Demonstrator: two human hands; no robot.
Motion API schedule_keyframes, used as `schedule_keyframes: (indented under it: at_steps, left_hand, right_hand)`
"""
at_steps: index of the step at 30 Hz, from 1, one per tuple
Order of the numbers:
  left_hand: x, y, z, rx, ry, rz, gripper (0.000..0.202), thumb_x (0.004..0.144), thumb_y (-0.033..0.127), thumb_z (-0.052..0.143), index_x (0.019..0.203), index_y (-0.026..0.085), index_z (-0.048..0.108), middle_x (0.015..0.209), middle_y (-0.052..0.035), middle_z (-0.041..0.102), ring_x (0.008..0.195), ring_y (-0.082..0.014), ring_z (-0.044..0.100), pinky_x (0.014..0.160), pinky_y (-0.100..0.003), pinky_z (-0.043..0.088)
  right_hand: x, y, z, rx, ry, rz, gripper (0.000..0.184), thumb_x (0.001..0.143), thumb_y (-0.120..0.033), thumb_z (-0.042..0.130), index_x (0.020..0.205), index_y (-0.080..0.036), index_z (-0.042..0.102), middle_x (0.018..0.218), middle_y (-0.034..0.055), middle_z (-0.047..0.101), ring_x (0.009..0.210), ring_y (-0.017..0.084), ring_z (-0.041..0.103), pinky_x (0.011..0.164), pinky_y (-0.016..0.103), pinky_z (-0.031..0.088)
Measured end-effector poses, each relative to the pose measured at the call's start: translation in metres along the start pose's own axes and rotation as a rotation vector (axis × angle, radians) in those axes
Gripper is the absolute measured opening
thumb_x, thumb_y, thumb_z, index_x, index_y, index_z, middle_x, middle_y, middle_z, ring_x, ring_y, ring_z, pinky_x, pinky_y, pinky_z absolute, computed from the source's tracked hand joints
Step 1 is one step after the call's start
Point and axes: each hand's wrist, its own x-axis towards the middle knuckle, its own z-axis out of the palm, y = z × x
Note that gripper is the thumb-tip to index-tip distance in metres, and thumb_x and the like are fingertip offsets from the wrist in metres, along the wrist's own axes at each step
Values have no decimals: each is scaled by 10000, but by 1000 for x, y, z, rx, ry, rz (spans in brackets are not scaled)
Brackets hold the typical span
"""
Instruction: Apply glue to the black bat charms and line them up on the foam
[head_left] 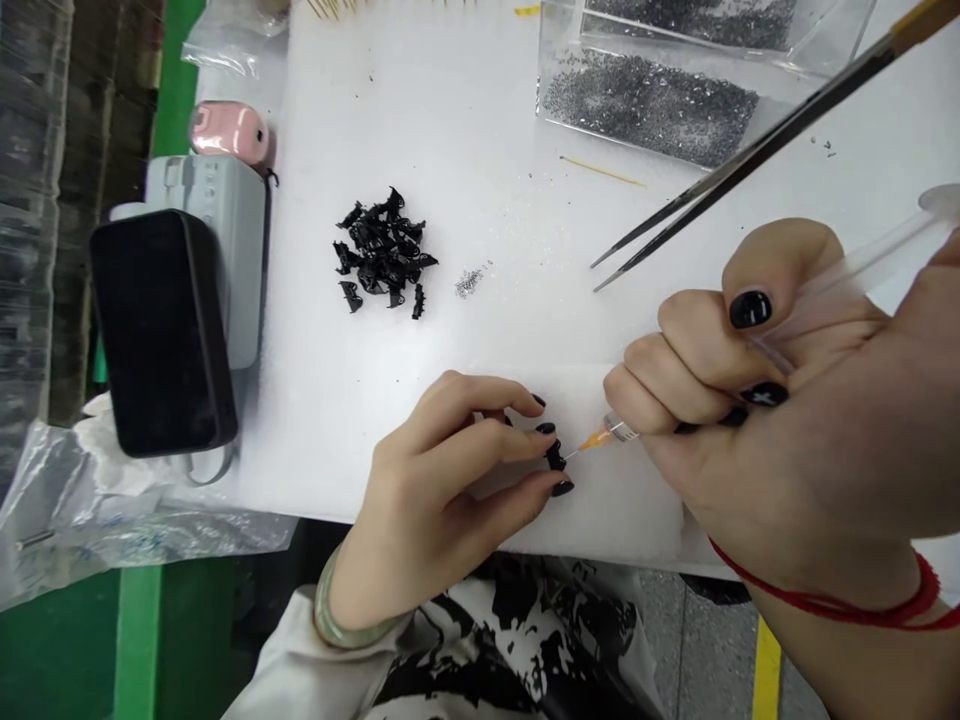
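Left hand (442, 480) pinched small black part (556, 458); right hand (780, 400) gripped syringe (619, 432) and tweezers (750, 160). Black parts pile (382, 255), bead trays (649, 100) sat behind, clear of both.

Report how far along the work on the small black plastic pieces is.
Done: no finished pieces can be told apart. In hand: the left hand pinches one small black plastic piece while the right hand aims a clear syringe with an orange needle hub at it. Left: a pile of small black plastic pieces waits on the white foam mat.
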Motion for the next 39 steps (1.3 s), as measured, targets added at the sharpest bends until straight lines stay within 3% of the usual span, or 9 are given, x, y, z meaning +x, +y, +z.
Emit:
schedule_keyframes:
  at_steps: [4,7,16,18,21,23,32,36,39]
  left_hand:
    - [1,0,0,4,-3,-2,172,889,28,783,941,165,693,1119,-45,681,1019,-124,664,883,-209,589]
    - [1,0,1,3,-6,-6,174,892,36,785,950,171,692,1126,-40,683,1018,-130,663,884,-220,592]
    - [0,0,0,20,-3,0,195,892,81,804,969,210,681,1117,-45,691,984,-177,669,836,-308,611]
    - [1,-1,0,16,1,8,186,896,107,807,974,224,684,1110,-56,694,975,-199,676,809,-335,621]
    - [1,-1,-1,29,-2,8,187,901,105,799,980,231,686,1106,-59,697,967,-209,684,802,-347,621]
    - [1,-1,-1,39,-6,1,198,896,85,799,978,225,686,1111,-54,696,970,-201,686,818,-336,613]
    - [0,2,-1,29,-17,13,201,890,54,798,969,193,676,1126,-55,676,990,-174,663,833,-294,588]
    - [0,0,-1,30,-24,10,202,900,42,776,956,198,661,1125,-58,669,953,-169,633,782,-296,574]
    - [1,-2,1,38,-38,31,200,909,39,760,964,199,654,1138,-74,669,915,-173,609,756,-309,565]
  right_hand:
    - [0,0,2,7,23,29,1035,952,-679,-280,434,-219,490,359,-25,162,290,116,169,314,288,195]
    - [-1,1,1,8,-6,30,980,997,-729,-136,451,-236,511,363,-25,178,282,114,150,315,302,162]
    - [2,1,-4,60,-62,12,843,1064,-725,159,493,-221,521,369,-23,265,309,102,227,308,273,270]
    - [2,1,-5,40,-58,-4,764,1054,-711,357,492,-215,507,362,-38,271,302,93,237,301,267,293]
    - [2,2,-6,14,-86,-30,609,901,-558,787,496,-209,496,365,-71,286,305,74,239,298,251,308]
    - [1,3,-7,13,-118,-51,570,834,-483,878,504,-213,501,372,-80,295,305,74,236,291,249,289]
    - [-2,6,-8,-41,-127,-79,558,894,-550,793,539,-246,489,412,-80,268,332,87,146,325,287,159]
    - [0,5,2,-3,-113,-30,688,987,-741,489,512,-244,477,397,-59,235,322,96,123,332,282,179]
    - [1,0,2,32,-115,79,785,1011,-780,292,479,-243,499,372,-48,201,306,104,127,322,281,201]
